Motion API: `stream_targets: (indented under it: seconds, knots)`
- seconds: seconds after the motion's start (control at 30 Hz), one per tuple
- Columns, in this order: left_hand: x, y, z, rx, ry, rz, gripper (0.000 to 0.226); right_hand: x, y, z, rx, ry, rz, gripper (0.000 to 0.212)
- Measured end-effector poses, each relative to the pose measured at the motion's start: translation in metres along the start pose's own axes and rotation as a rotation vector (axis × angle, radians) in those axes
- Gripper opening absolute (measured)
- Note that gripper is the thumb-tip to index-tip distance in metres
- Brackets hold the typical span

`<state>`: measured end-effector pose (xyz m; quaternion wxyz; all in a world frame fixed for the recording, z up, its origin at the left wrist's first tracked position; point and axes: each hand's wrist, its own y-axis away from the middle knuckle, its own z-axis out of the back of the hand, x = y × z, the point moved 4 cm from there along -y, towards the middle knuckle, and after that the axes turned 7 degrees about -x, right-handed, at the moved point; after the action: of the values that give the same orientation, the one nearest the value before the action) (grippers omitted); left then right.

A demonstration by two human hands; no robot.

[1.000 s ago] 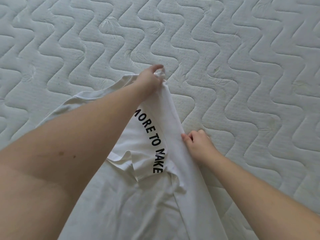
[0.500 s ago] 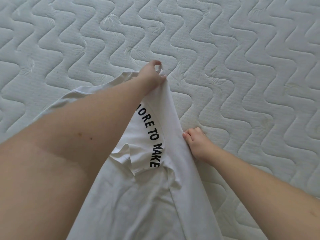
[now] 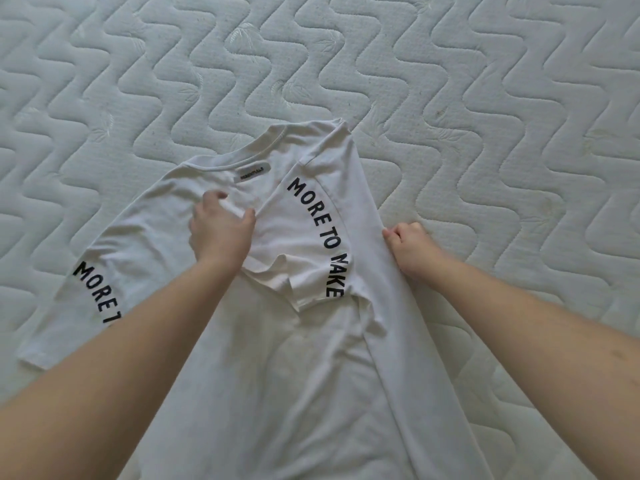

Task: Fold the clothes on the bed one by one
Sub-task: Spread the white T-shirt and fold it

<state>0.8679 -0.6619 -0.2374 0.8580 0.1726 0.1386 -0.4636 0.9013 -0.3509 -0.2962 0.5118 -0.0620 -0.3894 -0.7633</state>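
Both hands on the white T-shirt (image 3: 277, 358), mid-frame on the mattress (image 3: 485, 98).

My left hand (image 3: 221, 233) pinches cloth below the collar label; my right hand (image 3: 408, 247), fingers curled, grips the folded right edge, both forearms stretched forward.

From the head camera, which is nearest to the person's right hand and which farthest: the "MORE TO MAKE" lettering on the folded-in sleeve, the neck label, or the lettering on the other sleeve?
From the right hand:
1. "MORE TO MAKE" lettering, just to its left on the folded-in sleeve.
2. Neck label, farther left and up, inside the collar.
3. Other sleeve's lettering, far left, partly hidden by the left forearm.
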Motion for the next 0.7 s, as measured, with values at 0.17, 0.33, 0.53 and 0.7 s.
stream_targets:
  seconds: [0.17, 0.33, 0.53, 0.7]
  knots:
    - [0.057, 0.02, -0.011, 0.234, 0.348, 0.433, 0.05, 0.041, 0.089, -0.023, -0.439, 0.037, 0.349, 0.025]
    - [0.055, 0.035, -0.015, 0.257, 0.507, 0.439, 0.015, 0.072, 0.141, -0.098, -0.257, 0.331, 0.534, 0.05]
    - [0.051, 0.029, -0.007, 0.2, 0.478, 0.292, 0.024, 0.085, 0.114, -0.096, -0.233, 0.338, 0.358, 0.033]
    - [0.047, 0.029, -0.008, 0.216, 0.542, 0.317, 0.026, 0.083, 0.122, -0.1, -0.349, 0.395, 0.404, 0.032]
